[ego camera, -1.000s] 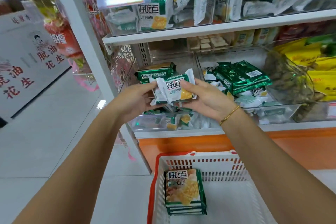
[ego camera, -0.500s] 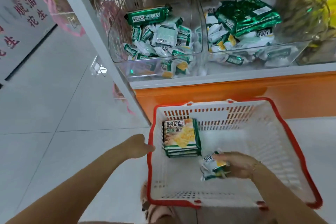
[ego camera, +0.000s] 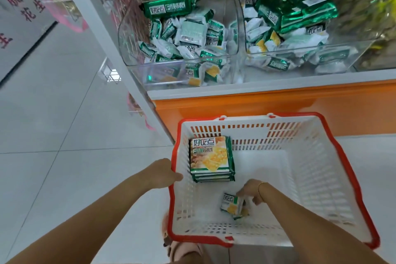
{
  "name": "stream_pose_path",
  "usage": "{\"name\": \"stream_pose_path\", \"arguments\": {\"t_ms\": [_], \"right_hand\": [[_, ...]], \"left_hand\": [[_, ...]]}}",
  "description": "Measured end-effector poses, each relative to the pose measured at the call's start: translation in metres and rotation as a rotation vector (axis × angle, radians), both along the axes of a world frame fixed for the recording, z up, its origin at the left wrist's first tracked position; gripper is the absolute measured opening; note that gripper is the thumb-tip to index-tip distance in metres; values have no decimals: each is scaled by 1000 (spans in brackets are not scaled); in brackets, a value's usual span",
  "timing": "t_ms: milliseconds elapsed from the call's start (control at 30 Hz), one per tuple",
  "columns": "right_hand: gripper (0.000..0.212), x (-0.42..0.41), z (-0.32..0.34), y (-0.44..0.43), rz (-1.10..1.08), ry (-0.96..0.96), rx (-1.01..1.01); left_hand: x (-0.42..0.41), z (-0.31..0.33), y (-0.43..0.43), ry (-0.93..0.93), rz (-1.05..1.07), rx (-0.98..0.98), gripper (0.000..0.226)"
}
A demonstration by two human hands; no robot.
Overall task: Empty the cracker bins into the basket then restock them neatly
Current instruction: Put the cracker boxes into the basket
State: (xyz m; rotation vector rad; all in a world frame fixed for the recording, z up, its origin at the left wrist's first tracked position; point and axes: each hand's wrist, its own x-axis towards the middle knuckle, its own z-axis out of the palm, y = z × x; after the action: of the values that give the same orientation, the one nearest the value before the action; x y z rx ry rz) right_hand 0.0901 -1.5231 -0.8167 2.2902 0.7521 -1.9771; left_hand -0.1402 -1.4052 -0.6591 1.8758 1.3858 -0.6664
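Head view: inside the basket [ego camera: 310, 169], my right hand [ego camera: 251, 192] grasps a pack [ego camera: 232, 204]; my left hand [ego camera: 164, 172] touches its left rim, grip I cannot tell.

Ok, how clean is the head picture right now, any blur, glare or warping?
Head view: wide-angle warping bows the basket rim and the shelf post; same view, the right hand and its small pack are motion-smeared; sheen on the left bin clear front veils the loose packs behind; print on the stacked packs reads sharp.

Bright, even light; wide-angle edge warp
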Motion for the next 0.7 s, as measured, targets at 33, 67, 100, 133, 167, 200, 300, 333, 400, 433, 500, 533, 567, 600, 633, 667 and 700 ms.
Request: {"name": "stream_pose_path", "arguments": {"t_ms": [33, 67, 100, 133, 167, 200, 300, 333, 400, 433, 500, 533, 567, 600, 633, 667, 700], "right_hand": [[47, 3, 15, 9, 47, -52, 62], [35, 7, 37, 20, 106, -102, 140], [31, 12, 63, 31, 169, -127, 219], [32, 16, 98, 40, 218, -123, 309], [35, 19, 139, 46, 245, -95, 411], [36, 20, 182, 51, 254, -61, 533], [29, 20, 292, 67, 221, -81, 928], [25, 20, 314, 80, 184, -130, 1051], [21, 18, 344, 118, 168, -302, 1207], [28, 16, 353, 140, 210, -379, 1207], [42, 12, 357, 185, 381, -509, 1076], [44, 9, 355, 203, 494, -574, 971], [43, 7, 351, 218, 596, -620, 861], [46, 5, 344, 230, 669, -644, 762], [54, 3, 338, 239, 704, -653, 682], [66, 2, 332, 245, 694, -657, 632], [78, 0, 327, 250, 657, -666, 604]], "left_hand": [[3, 12, 5, 13, -67, 56, 25], [8, 29, 11, 1, -135, 145, 29], [14, 46, 17, -57, -181, 255, 30], [19, 66, 23, -155, -179, 369, 27], [25, 87, 31, -276, -133, 477, 22], [32, 109, 38, -403, -79, 590, 18], [44, 164, 63, -675, 33, 849, 8], [46, 176, 74, -711, 40, 901, 13], [49, 187, 102, -638, -33, 918, 38], [51, 188, 117, -550, -95, 880, 53], [56, 188, 138, -393, -206, 775, 76], [59, 188, 146, -352, -248, 733, 82], [64, 188, 153, -330, -278, 697, 84], [68, 189, 158, -319, -298, 666, 84], [71, 189, 164, -312, -310, 643, 82], [73, 189, 168, -300, -323, 628, 78], [74, 188, 173, -277, -333, 607, 75]]}}
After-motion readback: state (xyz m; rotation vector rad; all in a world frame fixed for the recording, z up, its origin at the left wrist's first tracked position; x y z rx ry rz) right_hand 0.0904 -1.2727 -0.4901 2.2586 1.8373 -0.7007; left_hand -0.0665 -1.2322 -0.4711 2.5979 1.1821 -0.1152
